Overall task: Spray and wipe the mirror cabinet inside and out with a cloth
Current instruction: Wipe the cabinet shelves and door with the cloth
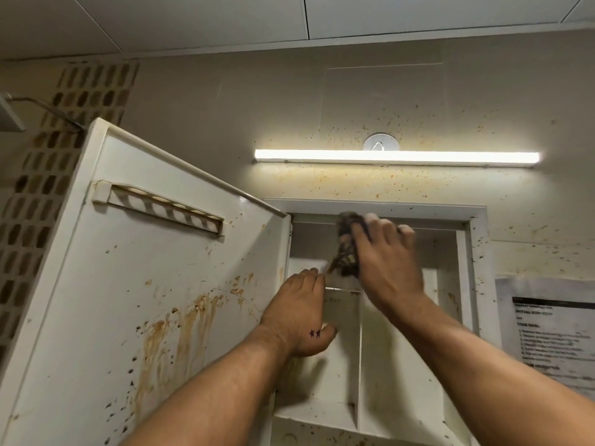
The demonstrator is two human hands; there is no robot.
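Observation:
The white mirror cabinet (479, 252) hangs open on the wall, its shelves and a vertical divider showing inside. Its door (145, 284) swings out to the left, the inner face streaked with brown drips and spots. My right hand (383, 255) is raised into the top compartment and presses a dark, patterned cloth (346, 249) against the upper inside near the top frame. My left hand (299, 313) rests on the upper shelf's front edge beside the door hinge side, fingers curled over it. No spray bottle is in view.
A lit tube light (396, 156) runs across the spattered wall above the cabinet, with a round hook (381, 143) behind it. A printed paper sheet (550, 333) is stuck to the wall at the right. Mosaic tiles (48, 175) and a metal bracket sit at the left.

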